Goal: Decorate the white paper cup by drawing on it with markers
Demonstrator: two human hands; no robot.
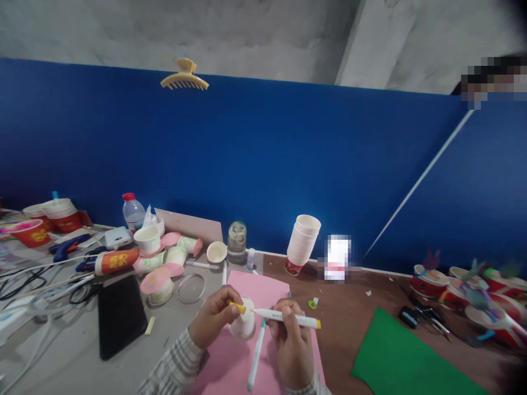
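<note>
My left hand (213, 320) pinches a small yellow marker cap (237, 308) just in front of an upturned white paper cup (244, 326) that stands on a pink sheet (251, 329). My right hand (291, 344) is closed round a white marker (286, 317) with a yellow end, its tip pointing left toward the cap. A second white marker (256, 356) lies on the pink sheet between my hands. Both sleeves are plaid.
A black tablet (120, 315) lies left. Behind are a cup stack (302, 241), glass jar (237, 241), water bottle (133, 213), glue gun (68, 247), pink-decorated cups (158, 285). Green sheet (405, 356) and red cups (473, 299) sit right. A hair claw (184, 77) tops the blue wall.
</note>
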